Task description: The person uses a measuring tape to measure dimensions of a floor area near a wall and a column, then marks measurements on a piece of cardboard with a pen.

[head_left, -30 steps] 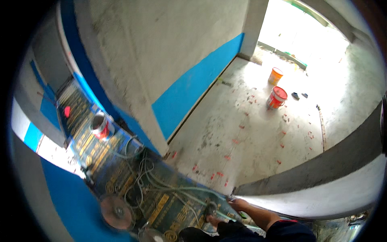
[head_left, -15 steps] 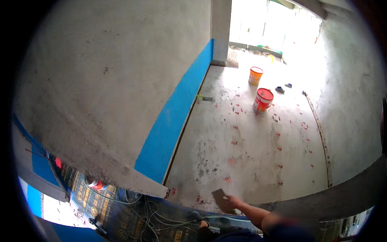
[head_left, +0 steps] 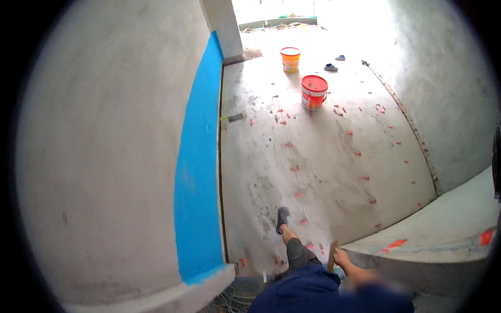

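Observation:
My right hand [head_left: 342, 257] is closed around a flat, rectangular trowel [head_left: 332, 254], held edge-on near the lower middle of the view beside my leg. Part of its blade and handle is hidden by my hand and clothing. My left hand does not appear. One of my feet, in a grey clog [head_left: 283, 218], is on the pale tiled floor [head_left: 334, 193] ahead of me. Red tile-levelling pieces [head_left: 294, 168] run along the joints of that floor.
A red-lidded bucket [head_left: 314, 93] and an orange bucket [head_left: 290, 59] stand farther off, near a pair of clogs [head_left: 331, 67]. A flat tool with a green handle [head_left: 236, 118] lies by the blue-painted wall strip [head_left: 198, 156]. Cables [head_left: 229, 298] lie at the lower left.
My view has swung left and moved forward through the opening. One foot now stands on the tiles. The trowel has turned from flat-facing to edge-on, still in my right hand.

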Motion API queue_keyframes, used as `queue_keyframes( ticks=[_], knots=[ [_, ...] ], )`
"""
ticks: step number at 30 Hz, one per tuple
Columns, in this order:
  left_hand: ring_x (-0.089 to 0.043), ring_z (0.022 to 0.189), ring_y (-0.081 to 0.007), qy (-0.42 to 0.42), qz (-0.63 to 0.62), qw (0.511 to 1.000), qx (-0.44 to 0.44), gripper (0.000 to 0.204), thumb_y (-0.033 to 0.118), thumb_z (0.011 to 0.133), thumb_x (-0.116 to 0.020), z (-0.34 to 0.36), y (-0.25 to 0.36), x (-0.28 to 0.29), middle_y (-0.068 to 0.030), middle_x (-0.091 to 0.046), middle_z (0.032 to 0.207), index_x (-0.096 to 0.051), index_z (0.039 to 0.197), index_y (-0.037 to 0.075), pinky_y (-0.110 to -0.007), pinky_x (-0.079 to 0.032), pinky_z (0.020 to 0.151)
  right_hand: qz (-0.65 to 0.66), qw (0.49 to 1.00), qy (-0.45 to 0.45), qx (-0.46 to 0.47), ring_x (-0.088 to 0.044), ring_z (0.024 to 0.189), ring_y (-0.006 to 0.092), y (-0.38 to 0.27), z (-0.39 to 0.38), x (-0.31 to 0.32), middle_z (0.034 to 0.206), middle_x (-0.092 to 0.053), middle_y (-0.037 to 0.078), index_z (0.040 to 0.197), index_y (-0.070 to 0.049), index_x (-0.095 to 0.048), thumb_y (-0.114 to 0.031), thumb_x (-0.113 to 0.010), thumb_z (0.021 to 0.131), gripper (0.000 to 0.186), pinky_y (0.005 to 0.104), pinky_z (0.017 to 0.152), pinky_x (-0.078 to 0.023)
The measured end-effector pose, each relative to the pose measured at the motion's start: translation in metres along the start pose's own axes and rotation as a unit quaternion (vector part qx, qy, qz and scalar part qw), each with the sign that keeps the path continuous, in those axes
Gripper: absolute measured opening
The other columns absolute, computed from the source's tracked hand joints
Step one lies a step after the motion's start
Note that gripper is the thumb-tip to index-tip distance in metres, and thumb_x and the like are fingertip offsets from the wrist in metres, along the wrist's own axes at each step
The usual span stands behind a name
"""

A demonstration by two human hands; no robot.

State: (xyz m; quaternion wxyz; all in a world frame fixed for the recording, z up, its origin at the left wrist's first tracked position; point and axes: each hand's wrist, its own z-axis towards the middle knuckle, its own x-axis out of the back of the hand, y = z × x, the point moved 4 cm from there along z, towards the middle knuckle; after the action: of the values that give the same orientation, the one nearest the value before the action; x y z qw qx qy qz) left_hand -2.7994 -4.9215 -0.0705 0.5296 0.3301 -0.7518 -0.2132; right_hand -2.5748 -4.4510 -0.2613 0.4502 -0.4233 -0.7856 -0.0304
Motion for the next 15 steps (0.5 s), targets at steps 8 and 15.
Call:
queue_keyframes(
  ticks=[8,15],
  knots=[
    [-0.054,0.050,-0.0253,0.000,0.055,0.988,0.146,0.038,0.040,0.085,-0.069,0.135,-0.006,0.005,-0.0099,-0.060,0.063,-0.065,0.078,0.003,-0.042,-0.042,0.047,0.023,0.998,-0.033,-0.055,-0.061,0.102,0.0416,-0.118,0.175,0.063,0.107,-0.065,0.024,0.122,-0.009,-0.061,-0.026,-0.046,0.087,0.042,0.0488,0.089,-0.049],
    [-0.053,0.048,-0.0247,0.019,0.034,0.970,0.241,0.039,0.041,0.085,-0.070,0.216,0.036,0.016,-0.0097,-0.060,0.063,-0.064,0.077,0.002,-0.042,-0.042,0.045,0.021,0.996,0.060,0.057,-0.062,0.097,0.0426,-0.375,0.393,0.227,0.102,-0.066,0.022,0.108,-0.008,-0.063,-0.025,-0.052,0.088,0.028,0.0507,0.083,-0.050]
  ],
)
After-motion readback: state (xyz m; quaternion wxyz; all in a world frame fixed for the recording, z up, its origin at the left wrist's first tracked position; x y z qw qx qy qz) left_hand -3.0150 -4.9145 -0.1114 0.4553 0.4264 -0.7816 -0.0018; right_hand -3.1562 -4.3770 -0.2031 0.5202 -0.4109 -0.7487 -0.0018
